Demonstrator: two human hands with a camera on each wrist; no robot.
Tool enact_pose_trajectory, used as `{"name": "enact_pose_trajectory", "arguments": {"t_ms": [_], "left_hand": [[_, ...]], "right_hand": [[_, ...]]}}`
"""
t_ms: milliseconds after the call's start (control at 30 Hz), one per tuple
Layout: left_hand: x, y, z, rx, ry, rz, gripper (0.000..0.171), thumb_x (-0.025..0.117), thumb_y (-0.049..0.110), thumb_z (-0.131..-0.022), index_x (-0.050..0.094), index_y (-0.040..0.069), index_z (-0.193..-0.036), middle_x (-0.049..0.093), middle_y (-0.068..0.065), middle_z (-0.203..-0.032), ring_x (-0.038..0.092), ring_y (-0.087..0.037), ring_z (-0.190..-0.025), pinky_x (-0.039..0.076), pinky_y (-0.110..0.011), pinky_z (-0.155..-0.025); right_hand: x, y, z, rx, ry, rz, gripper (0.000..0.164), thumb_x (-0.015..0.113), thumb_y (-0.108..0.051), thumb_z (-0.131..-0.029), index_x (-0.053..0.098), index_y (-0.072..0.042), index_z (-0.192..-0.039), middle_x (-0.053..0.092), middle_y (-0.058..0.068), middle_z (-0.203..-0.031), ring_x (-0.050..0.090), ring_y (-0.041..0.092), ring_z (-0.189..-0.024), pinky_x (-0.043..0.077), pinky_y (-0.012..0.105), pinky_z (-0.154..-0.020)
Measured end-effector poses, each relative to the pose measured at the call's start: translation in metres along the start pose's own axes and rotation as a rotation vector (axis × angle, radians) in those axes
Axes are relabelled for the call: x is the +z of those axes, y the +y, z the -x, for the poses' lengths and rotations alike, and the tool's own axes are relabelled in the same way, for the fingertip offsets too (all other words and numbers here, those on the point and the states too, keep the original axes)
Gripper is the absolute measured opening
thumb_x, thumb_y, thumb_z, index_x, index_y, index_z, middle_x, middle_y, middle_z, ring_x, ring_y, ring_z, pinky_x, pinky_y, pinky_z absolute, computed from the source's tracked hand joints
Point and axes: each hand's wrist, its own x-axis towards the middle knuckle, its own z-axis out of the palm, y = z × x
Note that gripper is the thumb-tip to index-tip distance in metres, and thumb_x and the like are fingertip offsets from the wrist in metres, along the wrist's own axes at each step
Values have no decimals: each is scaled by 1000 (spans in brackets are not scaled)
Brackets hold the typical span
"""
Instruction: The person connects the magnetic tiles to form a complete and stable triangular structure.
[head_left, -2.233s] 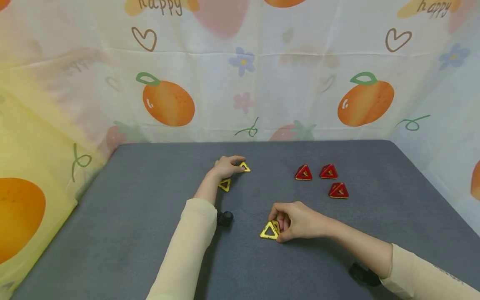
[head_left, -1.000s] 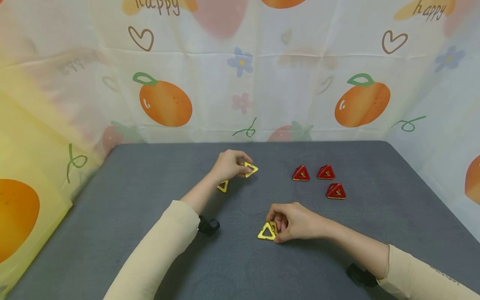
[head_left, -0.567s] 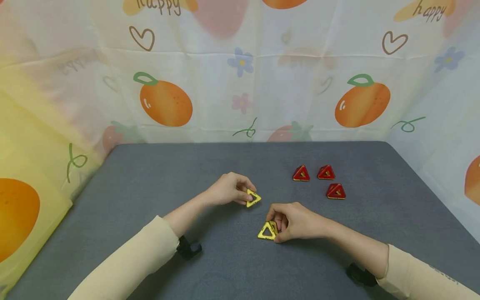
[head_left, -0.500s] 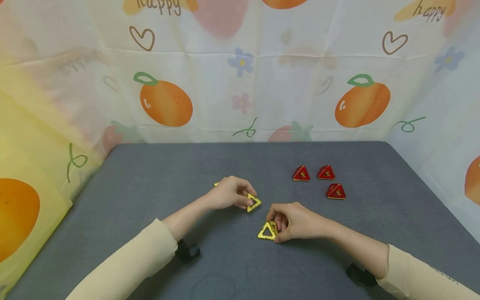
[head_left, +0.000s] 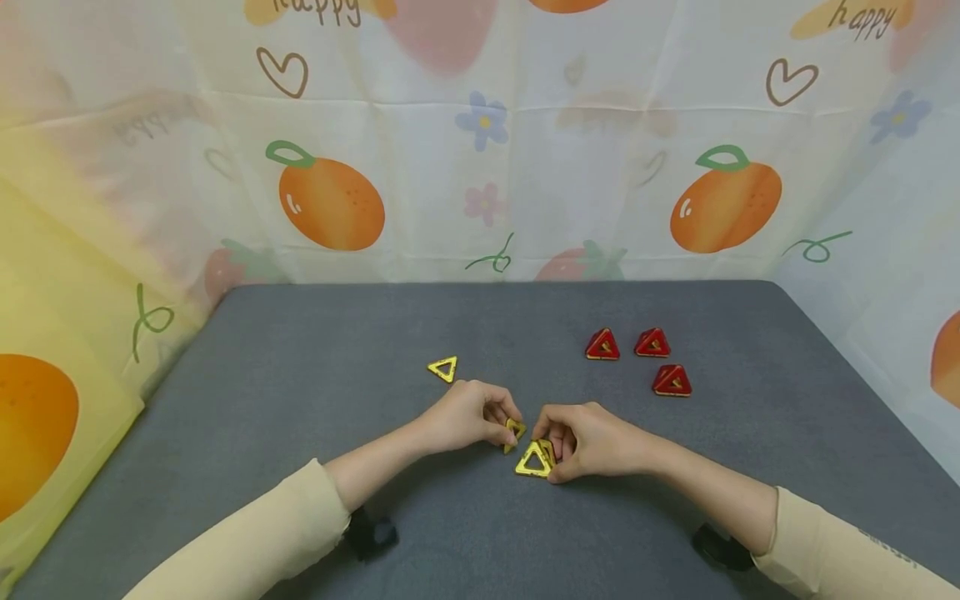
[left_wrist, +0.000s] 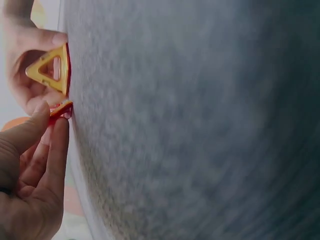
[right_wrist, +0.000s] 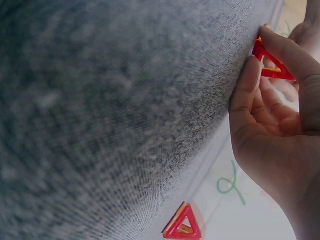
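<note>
My left hand [head_left: 467, 417] pinches a triangular magnetic tile [head_left: 520, 428], tilted on edge, yellow on the face toward the head camera. Just right of it, my right hand [head_left: 600, 439] grips joined triangular tiles [head_left: 525, 461] low on the table; one yellow face stands toward me. In the left wrist view the pinched tile [left_wrist: 61, 109] is close beside the joined tiles [left_wrist: 63, 70]; whether they touch I cannot tell. Red outer sides of the joined tiles [right_wrist: 279, 75] show in the right wrist view. A loose yellow triangular tile [head_left: 453, 369] lies flat behind the left hand.
Three red pyramids of triangular tiles stand at the back right: one [head_left: 602, 345] on the left, one [head_left: 652, 343] beside it, one [head_left: 672, 382] nearer. The grey table [head_left: 315, 367] ends at a printed cloth backdrop [head_left: 427, 192].
My left hand picked up the yellow tile at the back, brought it toward me beside the right hand and turned it. The other loose tile is uncovered again. The right hand stayed in place.
</note>
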Motion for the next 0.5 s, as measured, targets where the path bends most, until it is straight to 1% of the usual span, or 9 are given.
{"name": "enact_pose_trajectory", "arguments": {"t_ms": [167,333,500], "left_hand": [[6,0,5,31,16,-20,17,82,13,-80,75,10,-96,77,-4,-84,68,-4,-71,55,-20,-63],[11,1,8,51,33,-28,18,82,12,-79,75,10,-95,76,-4,-84,69,-5,-72,55,-19,-63],[14,1,9,61,31,-6,21,83,11,-78,75,10,-97,75,-5,-88,70,-6,-75,55,-18,-65]], "right_hand": [[0,-1,0,-3,6,3,36,86,-18,-74,65,-17,-103,62,-2,-80,57,1,-67,51,19,-61],[0,-1,0,-2,6,6,36,85,-18,-75,64,-16,-104,62,-2,-80,56,1,-66,51,19,-61],[1,-1,0,-5,7,9,37,85,-18,-75,64,-16,-105,62,-2,-81,56,1,-67,51,19,-61]]}}
